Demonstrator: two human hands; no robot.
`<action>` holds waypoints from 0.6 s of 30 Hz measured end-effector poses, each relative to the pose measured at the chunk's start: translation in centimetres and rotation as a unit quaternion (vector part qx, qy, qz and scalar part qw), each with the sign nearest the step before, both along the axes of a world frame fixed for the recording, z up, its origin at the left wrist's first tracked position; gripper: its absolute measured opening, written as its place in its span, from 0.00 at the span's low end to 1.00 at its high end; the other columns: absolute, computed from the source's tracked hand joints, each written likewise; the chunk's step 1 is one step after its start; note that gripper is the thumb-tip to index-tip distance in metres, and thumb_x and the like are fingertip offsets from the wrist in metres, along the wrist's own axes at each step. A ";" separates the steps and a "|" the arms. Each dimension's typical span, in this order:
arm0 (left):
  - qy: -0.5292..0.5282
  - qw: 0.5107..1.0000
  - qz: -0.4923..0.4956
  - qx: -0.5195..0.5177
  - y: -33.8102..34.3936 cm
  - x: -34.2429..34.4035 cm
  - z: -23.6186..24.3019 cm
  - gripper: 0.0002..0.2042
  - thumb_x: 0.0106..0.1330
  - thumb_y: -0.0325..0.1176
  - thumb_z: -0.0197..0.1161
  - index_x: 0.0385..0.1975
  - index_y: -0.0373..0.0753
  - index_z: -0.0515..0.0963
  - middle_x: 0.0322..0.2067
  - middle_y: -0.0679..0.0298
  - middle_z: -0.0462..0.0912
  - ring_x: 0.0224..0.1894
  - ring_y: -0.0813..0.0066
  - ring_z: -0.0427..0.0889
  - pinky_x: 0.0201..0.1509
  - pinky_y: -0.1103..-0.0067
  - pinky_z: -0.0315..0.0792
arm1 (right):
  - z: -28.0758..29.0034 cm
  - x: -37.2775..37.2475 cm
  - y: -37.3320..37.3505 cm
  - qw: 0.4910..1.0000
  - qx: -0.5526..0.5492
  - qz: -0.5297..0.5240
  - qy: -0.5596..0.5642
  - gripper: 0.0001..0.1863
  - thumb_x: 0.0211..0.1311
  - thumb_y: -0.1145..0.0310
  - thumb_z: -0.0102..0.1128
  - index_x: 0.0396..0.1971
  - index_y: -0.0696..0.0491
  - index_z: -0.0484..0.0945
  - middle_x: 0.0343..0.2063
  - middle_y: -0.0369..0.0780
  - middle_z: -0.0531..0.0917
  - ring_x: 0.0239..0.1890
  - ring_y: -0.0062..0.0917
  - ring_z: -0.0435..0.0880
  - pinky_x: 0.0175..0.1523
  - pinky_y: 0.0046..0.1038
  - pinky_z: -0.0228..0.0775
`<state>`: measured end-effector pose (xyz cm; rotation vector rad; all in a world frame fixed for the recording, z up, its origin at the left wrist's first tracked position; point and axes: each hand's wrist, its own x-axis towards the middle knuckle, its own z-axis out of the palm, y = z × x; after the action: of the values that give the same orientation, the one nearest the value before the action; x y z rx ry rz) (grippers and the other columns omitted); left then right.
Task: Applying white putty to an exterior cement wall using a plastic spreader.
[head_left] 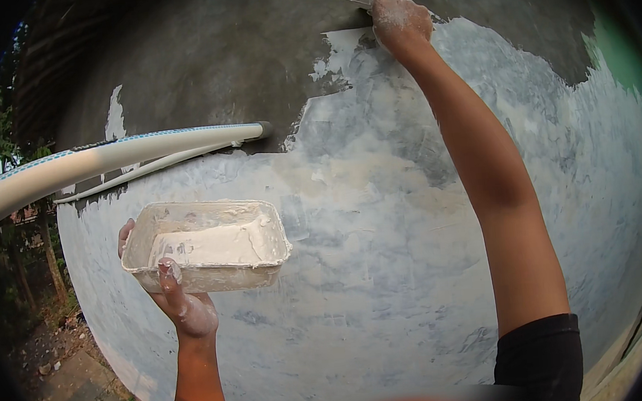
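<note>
My left hand [186, 305] grips a pale rectangular tub [252, 277] from below and the side, thumb over its near wall; white paste [215, 246] lies inside. My right hand [398, 25], dusted white, is raised high and closed around a flat spreading tool [347, 1], mostly hidden behind my fingers, against the dark grey upper part of the wall [212, 58]. Below it, the wall carries a mottled white coat [369, 234] with a ragged upper edge.
A cream pipe [62, 172] and a thinner one [160, 164] cross the upper left. Trees [16, 254] and rubbly ground [72, 386] lie beyond the wall's left edge. A green painted section [618, 49] shows at the right.
</note>
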<state>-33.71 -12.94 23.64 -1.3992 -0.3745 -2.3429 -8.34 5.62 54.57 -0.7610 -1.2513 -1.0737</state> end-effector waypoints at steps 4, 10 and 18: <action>0.012 1.000 0.004 0.001 1.5 -0.3 -0.4 0.39 0.61 0.52 0.58 0.68 0.42 0.50 0.61 0.59 0.59 0.66 0.64 0.61 0.70 0.65 0.59 | -0.1 -3.2 0.4 0.998 -0.006 -0.024 -0.059 0.10 0.59 0.70 0.55 0.33 0.50 0.86 0.34 0.44 0.87 0.39 0.37 0.87 0.41 0.37 0.79; 0.000 1.000 -0.015 -0.022 3.5 -2.0 -1.6 0.35 0.67 0.52 0.53 0.70 0.45 0.51 0.63 0.58 0.59 0.68 0.59 0.59 0.71 0.61 0.56 | -10.8 -5.4 -1.7 0.965 -0.005 -0.020 -0.263 0.07 0.54 0.71 0.58 0.27 0.54 0.86 0.27 0.45 0.86 0.31 0.36 0.88 0.34 0.35 0.80; -0.029 0.998 -0.041 -0.026 3.3 -1.0 -1.6 0.34 0.68 0.51 0.52 0.70 0.45 0.51 0.63 0.58 0.60 0.68 0.60 0.59 0.71 0.62 0.56 | -10.4 -2.0 -2.3 0.966 -0.114 0.046 -0.228 0.09 0.64 0.65 0.55 0.34 0.49 0.85 0.25 0.45 0.85 0.29 0.42 0.85 0.33 0.43 0.75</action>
<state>-34.75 -9.68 22.00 -1.3975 -0.4046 -2.4603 -10.37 3.37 44.20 -0.6376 -1.8094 -1.0730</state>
